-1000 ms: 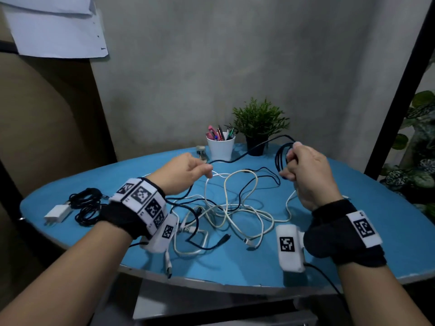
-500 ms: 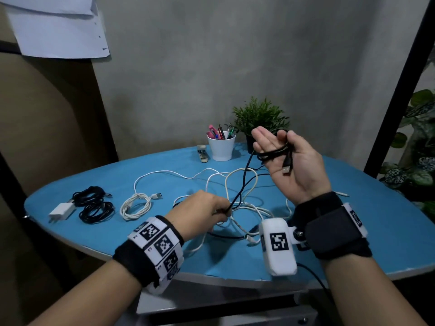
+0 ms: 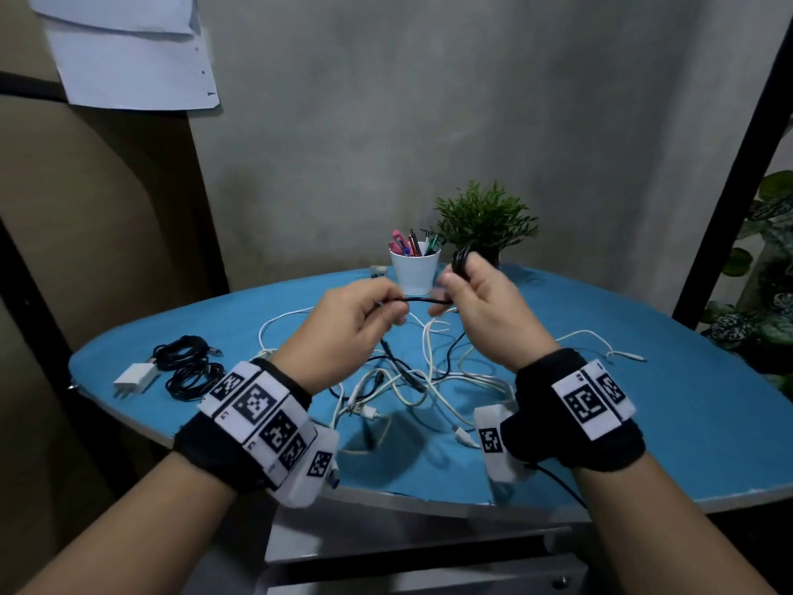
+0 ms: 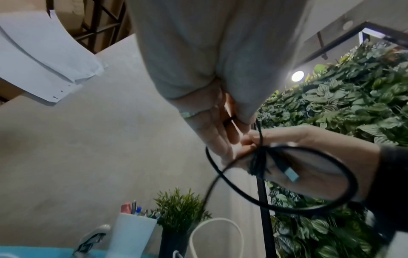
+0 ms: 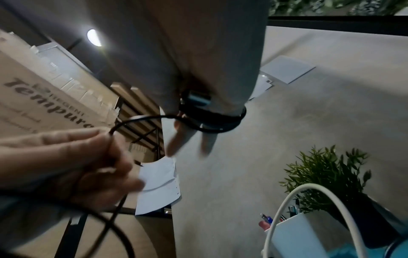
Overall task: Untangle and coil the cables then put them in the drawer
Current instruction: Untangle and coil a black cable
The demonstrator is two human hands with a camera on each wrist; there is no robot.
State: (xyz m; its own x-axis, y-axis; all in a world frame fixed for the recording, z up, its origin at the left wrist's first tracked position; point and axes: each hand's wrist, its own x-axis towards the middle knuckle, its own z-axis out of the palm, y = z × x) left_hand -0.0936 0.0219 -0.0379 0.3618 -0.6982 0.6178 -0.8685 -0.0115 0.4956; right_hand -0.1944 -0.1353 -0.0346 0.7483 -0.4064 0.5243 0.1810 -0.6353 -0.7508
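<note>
**A:** Between the two hands, above the middle of the bench (image 3: 643,444), what's being held?

**B:** A black USB cable (image 3: 425,300). The right hand (image 3: 480,311) has its fingers (image 5: 176,141) curled round a small bundle of loops already wound, with the metal plug (image 4: 291,173) lying against the palm. The left hand (image 3: 343,324) pinches the free run of the same cable between thumb and fingers (image 4: 217,137), so both hands are clamped on it.

**A:** How do you reckon it will handle?

**B:** Light and limp, I'd judge, with a little spring in the jacket, so the loops want to open unless pinched. Best held where the loops cross, as the right hand does now; the feeding hand should grip loosely enough for the cable to slide. I wouldn't pull on the plug.

**A:** Which way does it run?

**B:** The taut piece between the hands lies roughly 9 to 3 o'clock in the head view. From the left hand the tail drops toward 6 o'clock into the tangle of white cables (image 3: 429,380) on the bench. The loops in the right hand stand up toward 12.

**A:** Anything further out?

**B:** At 9 o'clock, coiled black cables (image 3: 189,367) beside a white charger (image 3: 134,377). At 12, a white pen cup (image 3: 414,270) and a potted plant (image 3: 485,221). I can't make out the drawer for certain.
</note>
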